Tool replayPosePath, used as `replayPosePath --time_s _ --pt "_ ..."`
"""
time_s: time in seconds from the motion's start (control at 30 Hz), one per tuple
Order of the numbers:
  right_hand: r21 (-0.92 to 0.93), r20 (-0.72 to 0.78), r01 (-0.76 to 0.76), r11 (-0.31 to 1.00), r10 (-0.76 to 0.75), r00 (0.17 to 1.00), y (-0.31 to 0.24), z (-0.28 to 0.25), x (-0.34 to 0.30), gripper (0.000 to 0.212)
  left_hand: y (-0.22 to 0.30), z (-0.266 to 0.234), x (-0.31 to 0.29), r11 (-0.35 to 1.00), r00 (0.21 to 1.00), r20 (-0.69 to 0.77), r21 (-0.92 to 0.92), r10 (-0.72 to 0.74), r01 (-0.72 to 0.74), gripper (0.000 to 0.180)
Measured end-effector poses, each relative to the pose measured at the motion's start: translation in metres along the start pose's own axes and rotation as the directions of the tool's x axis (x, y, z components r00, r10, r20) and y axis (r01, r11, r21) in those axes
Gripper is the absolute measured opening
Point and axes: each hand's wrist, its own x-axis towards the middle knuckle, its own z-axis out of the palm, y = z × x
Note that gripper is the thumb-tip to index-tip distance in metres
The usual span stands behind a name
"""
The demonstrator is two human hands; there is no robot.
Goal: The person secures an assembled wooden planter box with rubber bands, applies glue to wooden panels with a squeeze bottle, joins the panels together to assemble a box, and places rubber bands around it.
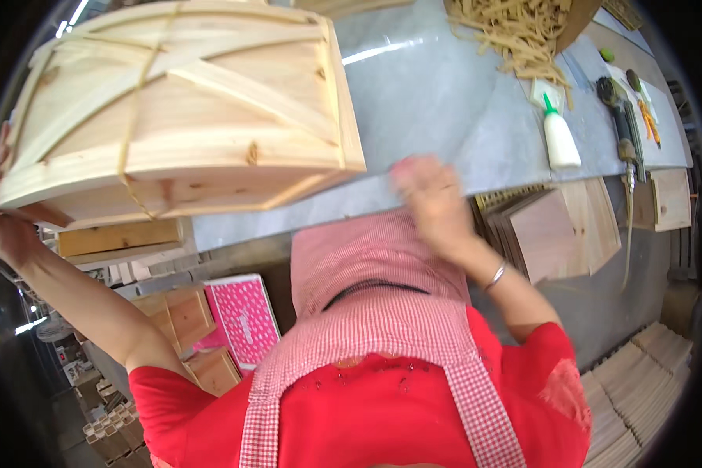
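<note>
A pale wooden crate [234, 148] with curved edges and slanted strips on its face rests at the left of the grey table [429, 86]. Stretchy tan bands [136, 101] run around it. My left hand [1, 207] grips the crate's left end, its fingers partly hidden behind the wood. Apart from the crate, by the table's near edge, my right hand [433, 199] is blurred by motion. A small pink thing [404, 168], too smeared to name, shows at its closed fingertips.
A heap of tan bands [515, 35] lies at the far right. Nearer stand a white glue bottle [560, 140] with a green nozzle and a dark corded tool [620, 117]. Orange-handled pliers [647, 121] lie beyond. Wooden panels [538, 234] and a pink patterned box [244, 320] sit below the table.
</note>
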Motion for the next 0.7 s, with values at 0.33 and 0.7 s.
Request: replayPosePath --time_s 0.33,0.7 --pt "-0.174 -0.057 0.243 0.954 -0.256 0.965 0.060 0.061 0.154 0.040 -0.009 -0.020 -0.029 0.974 1.000 0.028 -0.225 0.014 -0.008 0.025" --pt "0.461 -0.045 0.082 0.883 -0.068 0.997 0.004 0.058 0.220 0.029 -0.013 -0.020 -0.029 0.982 1.000 -0.018 -0.187 0.021 -0.024 0.025"
